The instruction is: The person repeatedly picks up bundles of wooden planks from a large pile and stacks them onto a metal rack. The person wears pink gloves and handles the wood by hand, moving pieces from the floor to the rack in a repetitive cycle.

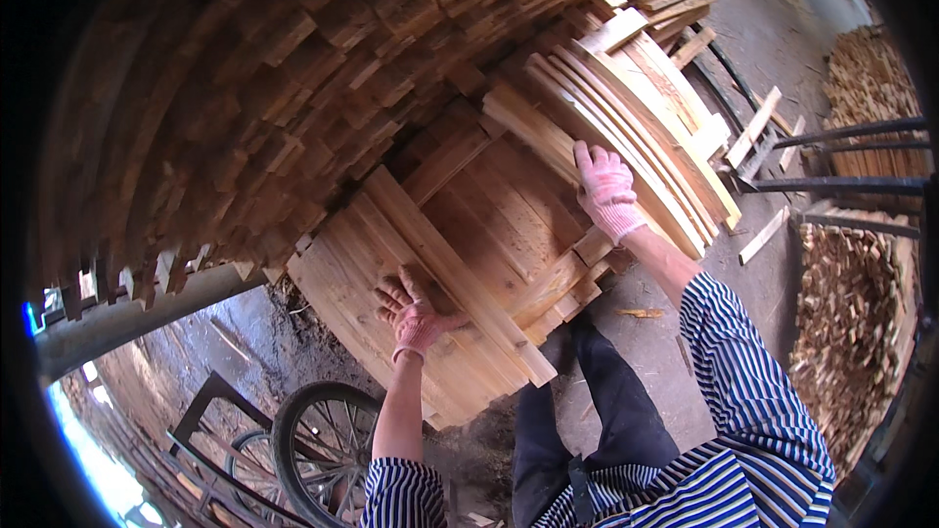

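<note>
My left hand (416,318), in a pinkish knit glove, lies with fingers spread on a layer of pale wooden boards (342,279). Its thumb side is close to a loose board (440,259) lying lengthwise on top. My right hand (608,194), gloved the same way, has its fingers bent over the near edge of a row of boards (641,142) on the right side of the stack. Its fingertips are partly hidden there. Between my hands is a lower, darker layer of boards (499,205).
A tall wall of stacked lumber (264,108) rises beyond the boards. At lower left stands a spoked cart wheel (328,450). Metal bars (851,186) and piles of cut wood (846,332) stand at right. Loose wood strips (765,235) lie on the floor.
</note>
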Action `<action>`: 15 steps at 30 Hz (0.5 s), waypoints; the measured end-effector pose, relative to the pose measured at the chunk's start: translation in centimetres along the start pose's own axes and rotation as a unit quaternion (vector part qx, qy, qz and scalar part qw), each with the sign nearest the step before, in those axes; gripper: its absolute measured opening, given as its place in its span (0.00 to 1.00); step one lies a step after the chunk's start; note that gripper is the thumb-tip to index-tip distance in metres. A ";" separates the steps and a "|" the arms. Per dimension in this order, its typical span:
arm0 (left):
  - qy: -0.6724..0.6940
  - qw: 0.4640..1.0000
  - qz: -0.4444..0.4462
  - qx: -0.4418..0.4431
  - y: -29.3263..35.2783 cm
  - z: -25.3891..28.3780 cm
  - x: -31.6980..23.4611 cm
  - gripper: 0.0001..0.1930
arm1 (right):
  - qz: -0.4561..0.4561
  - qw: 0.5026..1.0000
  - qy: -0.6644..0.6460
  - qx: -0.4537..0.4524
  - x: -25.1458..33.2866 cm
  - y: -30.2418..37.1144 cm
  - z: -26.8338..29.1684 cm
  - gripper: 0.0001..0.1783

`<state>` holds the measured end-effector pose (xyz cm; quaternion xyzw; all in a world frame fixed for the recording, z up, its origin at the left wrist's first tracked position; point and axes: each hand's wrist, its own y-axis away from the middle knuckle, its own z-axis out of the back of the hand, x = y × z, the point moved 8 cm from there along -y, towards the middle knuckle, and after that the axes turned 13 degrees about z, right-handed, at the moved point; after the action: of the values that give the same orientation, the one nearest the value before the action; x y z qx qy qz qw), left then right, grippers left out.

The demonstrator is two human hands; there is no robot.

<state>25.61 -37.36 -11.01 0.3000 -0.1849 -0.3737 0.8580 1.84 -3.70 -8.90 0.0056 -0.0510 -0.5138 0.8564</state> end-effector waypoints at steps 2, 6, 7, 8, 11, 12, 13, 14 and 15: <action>0.005 1.000 0.012 0.018 0.0 -0.2 0.3 0.82 | 0.039 0.995 -0.030 0.092 3.6 0.9 1.5 0.41; -0.011 0.999 0.021 0.042 0.0 0.4 -1.1 0.83 | 0.073 0.997 -0.014 0.004 4.3 2.1 0.2 0.44; -0.008 0.999 0.019 0.045 -0.1 0.3 -1.4 0.83 | 0.063 0.998 -0.025 0.019 4.0 1.9 0.4 0.43; -0.010 0.999 0.022 0.046 -0.1 0.2 -1.2 0.83 | 0.052 0.997 -0.036 0.033 4.1 1.7 0.5 0.42; 0.004 0.999 0.021 0.046 0.0 -0.2 -0.9 0.83 | 0.057 0.997 -0.030 0.048 7.8 1.7 1.4 0.41; 0.020 0.999 0.017 0.043 0.1 -0.4 -0.7 0.83 | 0.059 0.996 -0.033 0.059 9.9 1.6 1.7 0.40; 0.034 0.999 0.019 0.036 0.1 -0.3 0.0 0.82 | 0.058 0.992 -0.056 0.099 12.7 1.5 1.6 0.40; 0.041 0.998 0.013 0.037 0.1 0.3 -0.3 0.82 | 0.051 0.987 -0.074 0.134 15.1 1.6 1.5 0.40; 0.047 0.998 0.008 0.038 0.3 0.6 -0.8 0.83 | 0.072 0.992 -0.074 0.067 17.3 1.5 0.9 0.40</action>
<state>24.92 -36.88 -10.41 0.3484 -0.1604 -0.3450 0.8567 11.12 -18.23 -6.46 0.0213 -0.1486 -0.4452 0.8828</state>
